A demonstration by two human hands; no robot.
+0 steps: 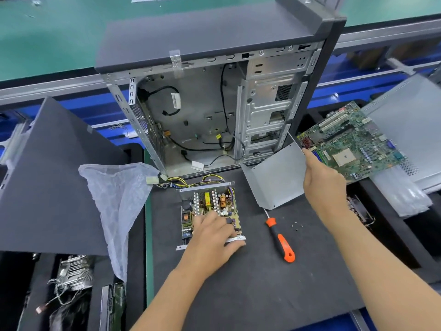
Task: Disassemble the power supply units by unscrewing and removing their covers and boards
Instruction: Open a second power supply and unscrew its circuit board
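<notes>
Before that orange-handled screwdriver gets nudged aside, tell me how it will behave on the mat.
The screwdriver lies flat on the dark mat, so it cannot tip. Its rounded handle would probably roll if pushed sideways, though the mat looks soft enough to slow it. It looks rigid and light, easy to lift one-handed.

- Your supply (210, 211) sits on the mat (238, 283), just in front of the case (214, 111).
- Right of the supply lies the screwdriver (280, 237); screws (296, 226) lie beyond it.
- The cover (274, 177) is right of the supply, behind the screwdriver.
- A motherboard (353, 142) lies farther right.
- A bag (119, 199) lies left of the supply.
</notes>
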